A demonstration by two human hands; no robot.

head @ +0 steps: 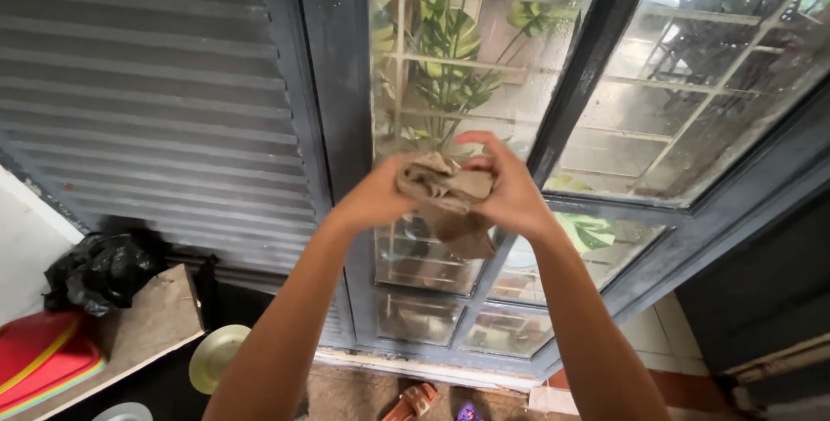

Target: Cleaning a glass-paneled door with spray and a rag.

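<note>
Here, from the head camera, both hands meet in front of a glass door and grip one crumpled beige cloth. The left hand shows only its back, fingers folded out of sight into the cloth's near edge. The right hand clamps the other side, its fingers curled over the top fold. A loose tail hangs below the fingertips. Behind the fingers, leafy plants blur through the wet panes. Far below, one orange sandal and one purple shoe are cut off by the frame; a black bag sits low left.
</note>
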